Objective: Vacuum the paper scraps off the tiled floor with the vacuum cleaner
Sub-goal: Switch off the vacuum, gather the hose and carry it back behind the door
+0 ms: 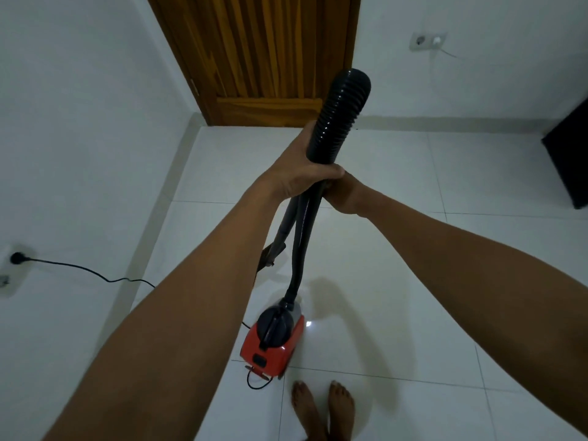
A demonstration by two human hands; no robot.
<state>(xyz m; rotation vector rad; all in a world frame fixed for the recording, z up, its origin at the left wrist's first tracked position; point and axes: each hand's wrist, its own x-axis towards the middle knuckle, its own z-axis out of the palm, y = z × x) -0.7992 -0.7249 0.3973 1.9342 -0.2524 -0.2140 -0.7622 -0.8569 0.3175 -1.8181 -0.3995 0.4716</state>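
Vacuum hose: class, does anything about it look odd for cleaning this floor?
Yes. The hose is folded into a raised loop, gripped by the left hand and right hand above the red vacuum cleaner, rather than pointed down at the tiled floor.

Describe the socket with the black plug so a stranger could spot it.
From the wooden door, follow the left wall toward the viewer. Low on it sits the socket with a black plug and cable; the other socket, right of the door, holds a white plug.
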